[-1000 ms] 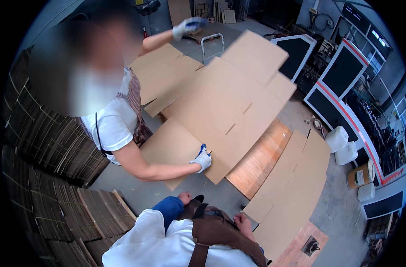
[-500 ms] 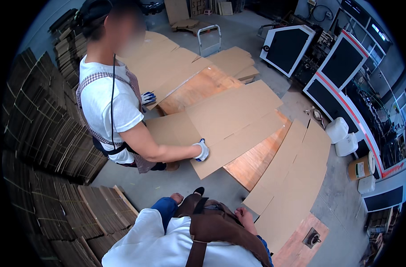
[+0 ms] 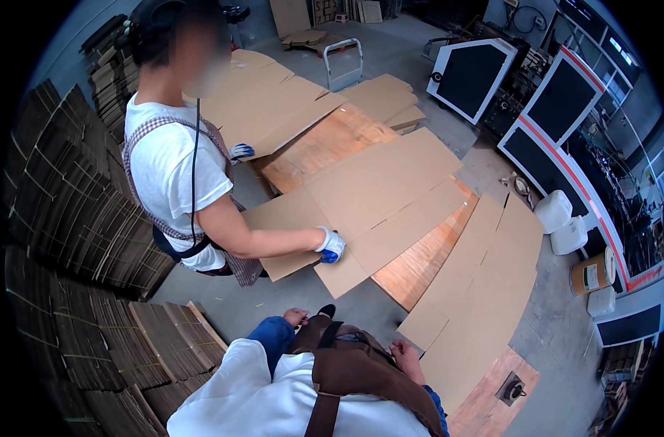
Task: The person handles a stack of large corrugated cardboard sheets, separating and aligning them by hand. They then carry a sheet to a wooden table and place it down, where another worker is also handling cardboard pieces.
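Observation:
My left hand (image 3: 295, 317) hangs in front of my brown apron (image 3: 361, 379), its fingers curled in with nothing visible in them. On the other side of the apron, my right hand (image 3: 406, 358) is loosely closed, beside the near end of a long flat cardboard sheet (image 3: 485, 291); I see nothing held in it. Across from me a co-worker in white gloves with blue palms grips the near edge of another creased cardboard sheet (image 3: 390, 182) with one glove (image 3: 332, 245). The co-worker's other glove (image 3: 241, 151) is at the edge of a cardboard stack (image 3: 273, 95).
The sheets lie over a wooden table (image 3: 419, 266). Bundled cardboard stacks (image 3: 77, 197) line the left side. Beyond the table are a white hand trolley (image 3: 344, 62) and a machine with black panels (image 3: 470, 76). White jugs (image 3: 568, 234) and a brown drum (image 3: 592, 274) stand at the right.
The co-worker has leaned left, and the gripped sheet has shifted slightly toward me. The sheet edge at the co-worker's other glove has risen off the table. My left hand has moved up slightly.

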{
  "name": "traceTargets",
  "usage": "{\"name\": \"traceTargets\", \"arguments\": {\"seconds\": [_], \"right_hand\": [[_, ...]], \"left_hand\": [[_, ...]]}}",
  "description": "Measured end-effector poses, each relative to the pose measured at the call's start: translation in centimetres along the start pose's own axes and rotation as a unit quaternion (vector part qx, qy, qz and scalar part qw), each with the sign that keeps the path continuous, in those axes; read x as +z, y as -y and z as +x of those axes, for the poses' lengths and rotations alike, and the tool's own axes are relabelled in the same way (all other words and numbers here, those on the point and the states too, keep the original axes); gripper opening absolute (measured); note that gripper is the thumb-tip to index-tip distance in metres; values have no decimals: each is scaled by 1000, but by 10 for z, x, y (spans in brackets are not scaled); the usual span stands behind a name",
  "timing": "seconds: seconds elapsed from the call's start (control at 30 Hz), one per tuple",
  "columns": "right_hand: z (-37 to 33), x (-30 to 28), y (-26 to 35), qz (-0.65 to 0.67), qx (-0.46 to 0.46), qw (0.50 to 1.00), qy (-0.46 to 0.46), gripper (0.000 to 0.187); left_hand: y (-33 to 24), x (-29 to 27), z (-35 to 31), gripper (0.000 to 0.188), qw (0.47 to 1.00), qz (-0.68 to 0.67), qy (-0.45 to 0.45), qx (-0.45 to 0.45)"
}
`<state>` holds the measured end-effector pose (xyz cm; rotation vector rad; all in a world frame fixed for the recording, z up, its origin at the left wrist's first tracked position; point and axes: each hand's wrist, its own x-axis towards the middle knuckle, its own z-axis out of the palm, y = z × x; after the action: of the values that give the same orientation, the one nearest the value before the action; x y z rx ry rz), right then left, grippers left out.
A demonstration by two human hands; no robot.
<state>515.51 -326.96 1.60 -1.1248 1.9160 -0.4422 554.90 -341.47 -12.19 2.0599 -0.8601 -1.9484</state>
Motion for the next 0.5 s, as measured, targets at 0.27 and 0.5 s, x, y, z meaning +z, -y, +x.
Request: {"name": "traceTargets", "arguments": {"seconds": [0.27, 0.5], "right_hand": [[7, 0, 0, -8, -3, 1000, 4, 34], [7, -5, -14, 8, 9, 1000, -8, 33]], "left_hand": [[-14, 12, 0, 17, 1000, -5, -2, 21], [-18, 23, 9, 18, 999, 38, 11, 28]]}}
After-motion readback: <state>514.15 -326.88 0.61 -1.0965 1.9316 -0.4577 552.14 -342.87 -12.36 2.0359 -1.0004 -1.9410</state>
